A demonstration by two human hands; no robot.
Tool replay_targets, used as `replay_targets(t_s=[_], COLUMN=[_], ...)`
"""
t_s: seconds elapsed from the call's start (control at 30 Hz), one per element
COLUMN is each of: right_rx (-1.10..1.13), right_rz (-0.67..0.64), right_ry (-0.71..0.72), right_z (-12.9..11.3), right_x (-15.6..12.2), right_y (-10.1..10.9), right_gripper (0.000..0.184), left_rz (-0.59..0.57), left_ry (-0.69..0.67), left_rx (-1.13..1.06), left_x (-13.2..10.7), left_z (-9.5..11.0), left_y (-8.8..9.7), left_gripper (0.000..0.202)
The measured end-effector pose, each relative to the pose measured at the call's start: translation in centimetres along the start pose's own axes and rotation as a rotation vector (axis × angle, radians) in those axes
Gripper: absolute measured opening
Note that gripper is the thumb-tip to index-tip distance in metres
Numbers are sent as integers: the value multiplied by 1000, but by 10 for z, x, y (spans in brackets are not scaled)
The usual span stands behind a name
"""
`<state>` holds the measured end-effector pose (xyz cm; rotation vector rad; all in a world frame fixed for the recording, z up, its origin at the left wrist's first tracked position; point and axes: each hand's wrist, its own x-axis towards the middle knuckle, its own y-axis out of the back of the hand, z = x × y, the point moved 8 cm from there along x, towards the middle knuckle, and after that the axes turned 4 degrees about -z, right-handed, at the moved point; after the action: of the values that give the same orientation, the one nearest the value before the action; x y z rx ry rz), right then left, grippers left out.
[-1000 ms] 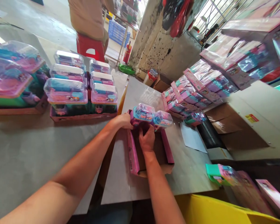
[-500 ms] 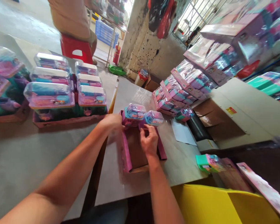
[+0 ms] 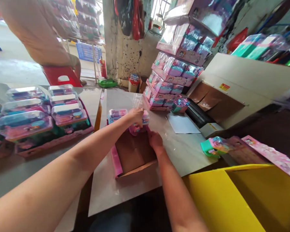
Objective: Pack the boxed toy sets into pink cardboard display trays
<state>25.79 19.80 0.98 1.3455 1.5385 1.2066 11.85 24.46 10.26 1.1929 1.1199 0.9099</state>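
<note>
A pink cardboard tray [image 3: 132, 154] with a brown inside lies on the grey table in front of me. Two clear-lidded toy packs stand at its far end, the left pack [image 3: 116, 115] free and the right pack [image 3: 142, 122] under my left hand [image 3: 136, 115], whose fingers curl over its top. My right hand [image 3: 155, 140] rests on the tray's right wall just below that pack, fingers bent against the pink edge.
Trays of packed toys [image 3: 38, 119] fill the table's left. More pink packs [image 3: 169, 87] are stacked at the back right beside a beige machine [image 3: 232, 87]. A loose teal-pink pack [image 3: 214, 145], a yellow bin [image 3: 232, 199] and a person on a red stool [image 3: 60, 75] are nearby.
My left hand moved right from the tray's left corner onto the right-hand toy pack. My right hand slid down to the tray's right wall. The view swung right.
</note>
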Motion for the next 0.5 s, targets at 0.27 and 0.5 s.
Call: replay_targets(t_s=[0.27,0.5], right_rx=[78,113], right_rz=[-8,-39], right_ry=[-114,-148], right_z=[13,18], right_x=[-28,-25], right_y=[-5,-12], right_gripper=[29,34], left_rz=[75,191], left_ry=[-90,109], left_rx=[51,63], left_x=[-8,-13], left_z=[13,-2], left_y=[-5,-9], left_gripper=[87,88])
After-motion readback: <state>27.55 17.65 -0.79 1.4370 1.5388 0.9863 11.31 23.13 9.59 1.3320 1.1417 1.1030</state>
